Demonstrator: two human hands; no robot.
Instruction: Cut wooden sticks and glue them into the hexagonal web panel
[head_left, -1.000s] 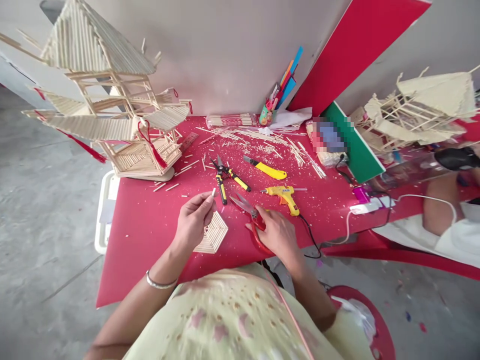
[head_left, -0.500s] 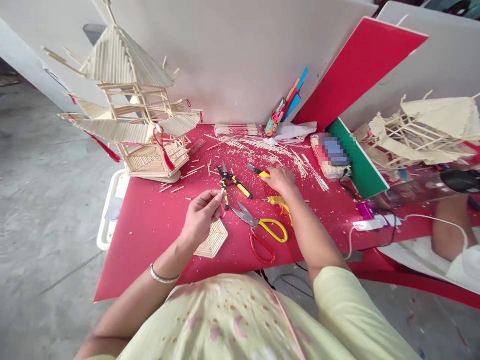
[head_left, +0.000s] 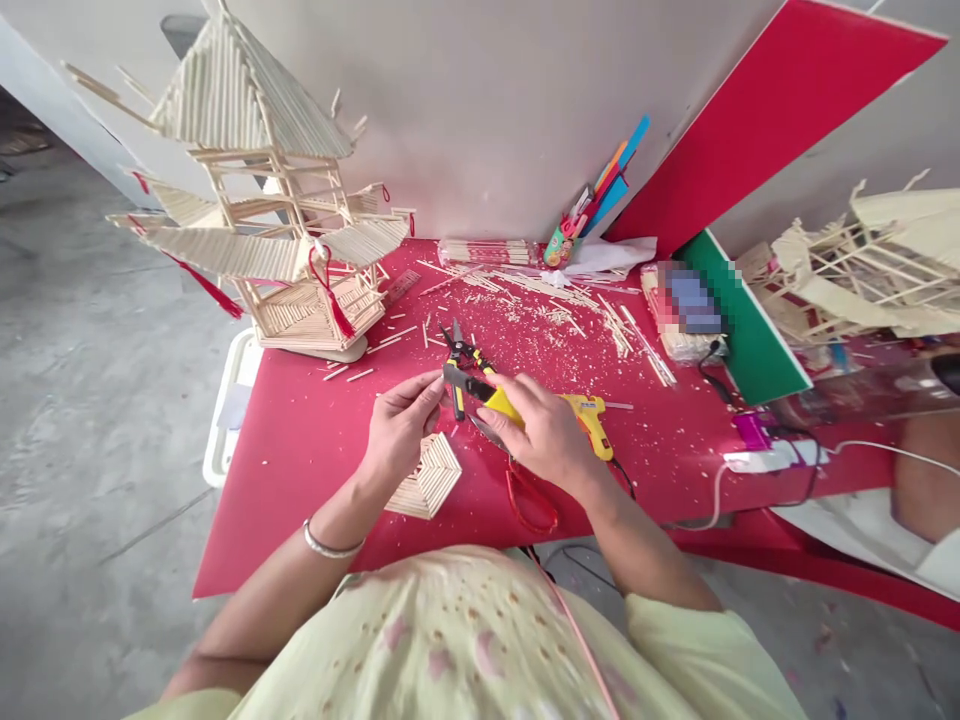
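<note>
My left hand (head_left: 403, 425) is closed in a pinch, its thumb and fingertips pressed together on a short wooden stick, which my fingers now mostly hide. My right hand (head_left: 549, 436) grips a yellow and black utility knife (head_left: 504, 402), the front end of which points left and meets my left fingertips. Under my left wrist lies a six-sided panel of sticks (head_left: 439, 475). Behind the knife rest black and yellow pliers (head_left: 459, 352). Scissors with a red handle (head_left: 527, 502) are partly covered by my right hand. Beyond that hand is a yellow glue gun (head_left: 590, 418).
A stick-built pagoda (head_left: 300, 250) with red tassels stands at the back left. Loose sticks (head_left: 525, 285) and crumbs litter the red tabletop (head_left: 300, 480). A pen cup (head_left: 556, 248), green board (head_left: 750, 330), power strip (head_left: 772, 458) and another person's arm (head_left: 926, 460) are toward the right.
My right hand has lifted the utility knife from the table area and brought it left and nearer, to my left fingertips. My left hand stays nearly in place.
</note>
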